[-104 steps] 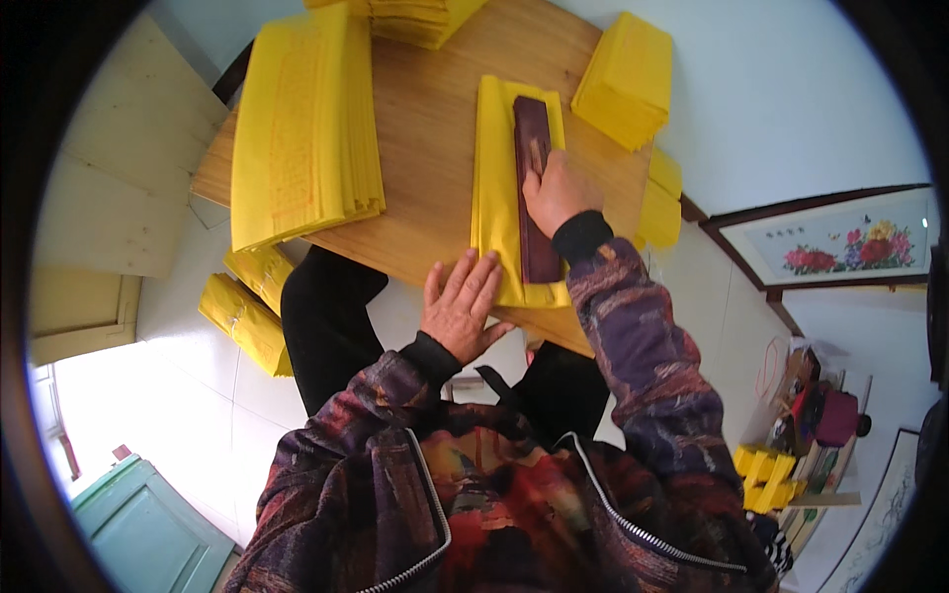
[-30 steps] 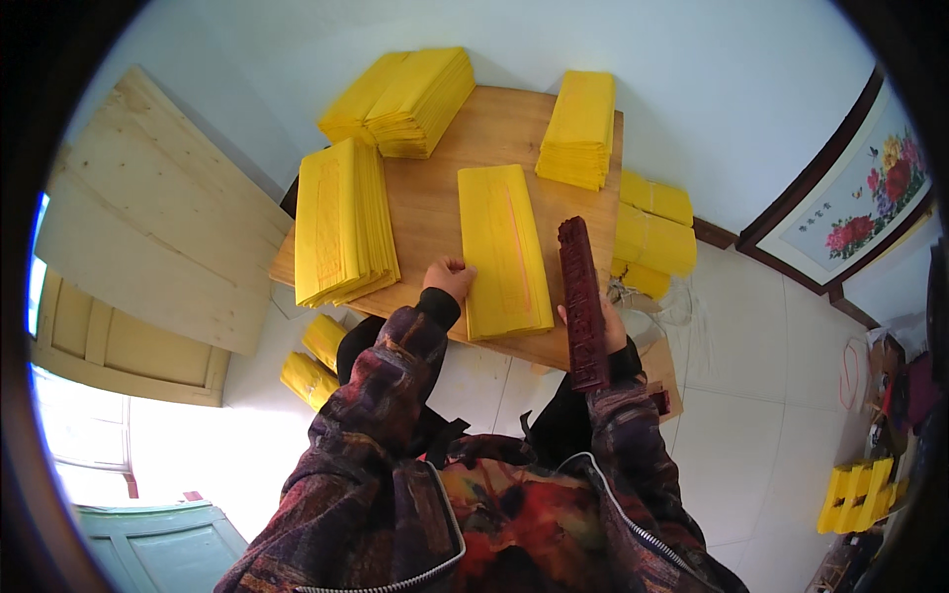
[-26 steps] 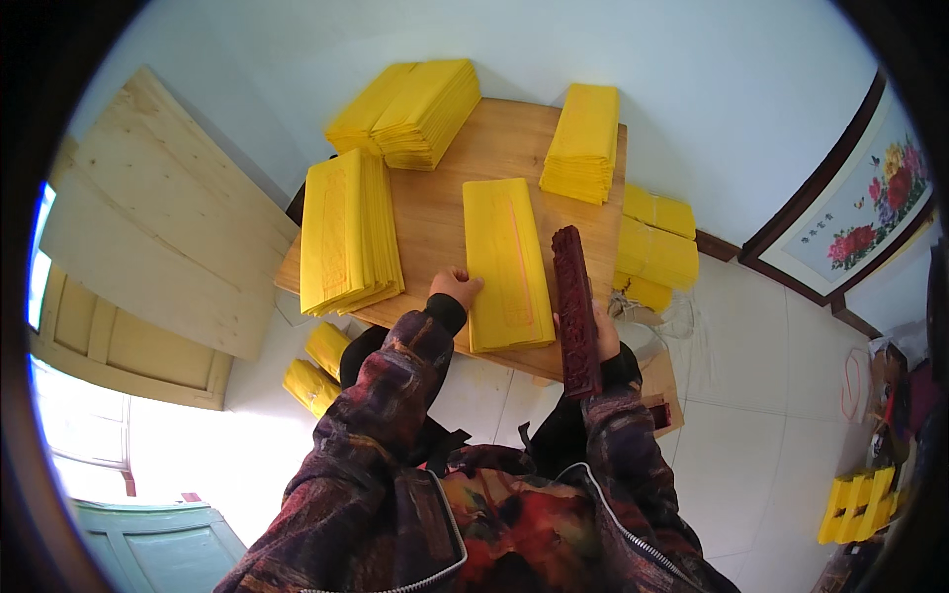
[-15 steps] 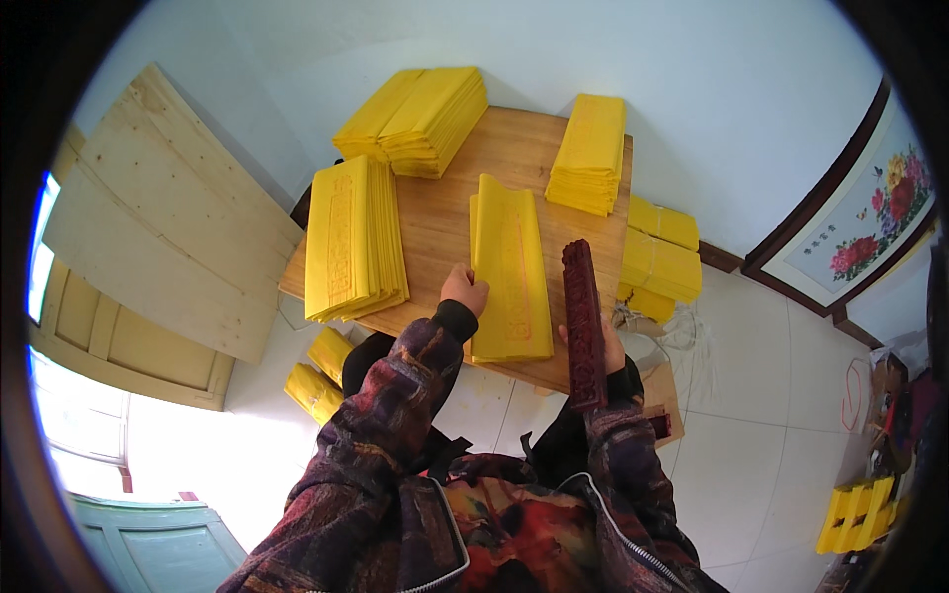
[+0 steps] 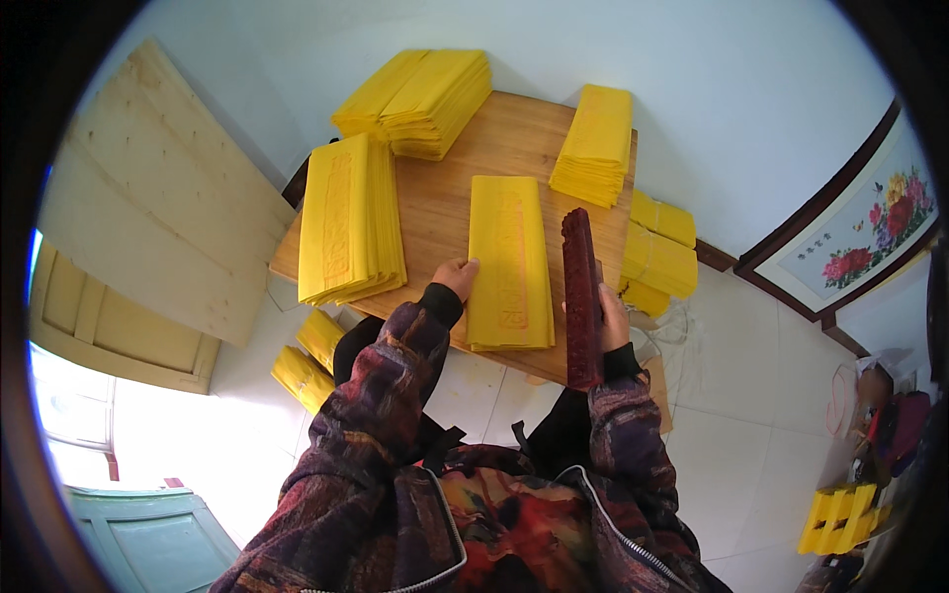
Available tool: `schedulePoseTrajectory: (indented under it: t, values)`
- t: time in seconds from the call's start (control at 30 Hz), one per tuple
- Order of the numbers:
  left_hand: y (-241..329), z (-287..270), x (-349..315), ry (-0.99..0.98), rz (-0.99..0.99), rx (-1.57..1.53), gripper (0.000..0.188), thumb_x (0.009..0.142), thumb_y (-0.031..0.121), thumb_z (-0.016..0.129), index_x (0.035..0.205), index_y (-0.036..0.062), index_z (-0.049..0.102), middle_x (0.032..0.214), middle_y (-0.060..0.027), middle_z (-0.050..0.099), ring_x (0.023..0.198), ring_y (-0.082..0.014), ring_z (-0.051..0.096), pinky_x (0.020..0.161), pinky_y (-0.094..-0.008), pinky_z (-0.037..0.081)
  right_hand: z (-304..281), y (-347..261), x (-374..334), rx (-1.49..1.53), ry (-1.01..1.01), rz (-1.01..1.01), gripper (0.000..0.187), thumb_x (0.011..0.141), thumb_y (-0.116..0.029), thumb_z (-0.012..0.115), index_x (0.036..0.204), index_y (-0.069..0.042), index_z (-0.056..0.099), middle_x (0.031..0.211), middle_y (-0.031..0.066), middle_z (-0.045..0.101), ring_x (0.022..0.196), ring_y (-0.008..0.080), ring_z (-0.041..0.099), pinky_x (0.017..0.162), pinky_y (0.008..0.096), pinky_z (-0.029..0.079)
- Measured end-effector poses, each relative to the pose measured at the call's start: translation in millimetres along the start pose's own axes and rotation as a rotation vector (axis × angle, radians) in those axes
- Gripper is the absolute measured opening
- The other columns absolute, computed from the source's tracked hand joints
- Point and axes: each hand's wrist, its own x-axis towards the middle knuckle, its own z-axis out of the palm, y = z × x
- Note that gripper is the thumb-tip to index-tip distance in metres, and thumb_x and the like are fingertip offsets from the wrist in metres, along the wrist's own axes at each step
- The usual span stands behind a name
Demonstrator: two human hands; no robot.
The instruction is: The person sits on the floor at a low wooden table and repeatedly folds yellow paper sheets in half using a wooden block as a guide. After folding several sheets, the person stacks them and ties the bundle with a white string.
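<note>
Currently, the middle paper stack [image 5: 509, 262], yellow and folded, is lying flat on the wooden table [image 5: 440, 222] in front of the person; all clock directions are taking it as centre, 12 pointing away from the body.

Left hand [image 5: 457, 277]: sitting at about 8:30, fingers curling in, tips touching the stack's left edge. Whether they are pinching a leaf or only resting against it, cannot tell.

Right hand [image 5: 613, 314]: at 4 o'clock, grasping the dark red carved block [image 5: 582, 306] from its right side, partly hidden behind it. The block is standing clear of the paper, its carved relief facing roughly left.

Progress: an orange-red print [image 5: 511, 262] is showing lengthwise on the top leaf, so that face is looking done. The left stack [image 5: 341, 217], at 10 o'clock, is carrying a similar print on top. The far-right stack [image 5: 598, 138], at 1 o'clock, is showing faint reddish traces, too weak for certainty. On the far-left pile [image 5: 425, 99], at 11 o'clock, no print is showing clearly.

Remaining: probably the leaves lying under the middle stack's top one; their faces are staying hidden, so the count is remaining unknown.
</note>
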Motion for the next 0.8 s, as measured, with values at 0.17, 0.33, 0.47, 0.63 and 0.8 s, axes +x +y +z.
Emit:
schedulePoseTrajectory:
  t: [0.17, 0.33, 0.47, 0.63, 0.8]
  values:
    - [16.2, 4.5, 2.8, -0.185, -0.078, -0.147, 0.034, 0.085, 0.032, 0.054, 0.097, 0.0003, 0.059, 0.068, -0.0066, 0.061, 0.046, -0.0137, 0.053, 0.037, -0.027, 0.039, -3.7, 16.4, -14.3, 0.009, -0.089, 0.074, 0.026, 0.093, -0.023, 0.043, 0.104, -0.001, 0.052, 0.092, 0.0065, 0.057, 0.08, 0.0148, 0.055, 0.074, 0.0316, 0.049]
    - [13.4, 13.6, 9.3, -0.007, 0.247, 0.128, 0.033, 0.074, 0.013, 0.06, 0.103, -0.0021, 0.059, 0.083, -0.013, 0.065, 0.072, -0.0218, 0.063, 0.064, -0.0313, 0.05, -7.3, -2.3, -38.5, 0.652, 0.124, 0.389, 0.026, 0.088, -0.025, 0.05, 0.102, -0.003, 0.051, 0.084, 0.0074, 0.056, 0.071, 0.0171, 0.056, 0.068, 0.0322, 0.05]
    - [25.9, 13.4, -9.8, 0.019, 0.316, -0.065, 0.037, 0.073, 0.003, 0.057, 0.11, -0.0031, 0.055, 0.094, -0.0158, 0.065, 0.084, -0.0208, 0.062, 0.073, -0.0304, 0.049, -17.5, -9.7, -45.9, 0.702, 0.202, 0.499, 0.042, 0.093, -0.043, 0.036, 0.11, -0.007, 0.048, 0.086, 0.0102, 0.058, 0.07, 0.0205, 0.059, 0.063, 0.0309, 0.05]
    - [66.1, -46.7, -49.1, -0.151, 0.556, -0.419, 0.038, 0.081, -0.002, 0.053, 0.119, 0.0007, 0.048, 0.107, -0.0051, 0.06, 0.089, -0.014, 0.059, 0.076, -0.0286, 0.049, -30.4, -6.7, -56.5, 0.671, 0.227, 0.504, 0.044, 0.093, -0.046, 0.034, 0.11, -0.008, 0.049, 0.084, 0.0136, 0.06, 0.069, 0.0208, 0.06, 0.059, 0.0284, 0.049]
    - [98.2, -180.2, -64.9, -0.063, 0.441, -0.27, 0.036, 0.084, -0.002, 0.05, 0.119, 0.0015, 0.049, 0.106, -0.0071, 0.06, 0.09, -0.0139, 0.059, 0.076, -0.028, 0.049, -32.0, -9.0, -58.3, 0.747, 0.211, 0.553, 0.045, 0.092, -0.049, 0.035, 0.109, -0.009, 0.05, 0.082, 0.0143, 0.061, 0.068, 0.0206, 0.06, 0.058, 0.0283, 0.05]
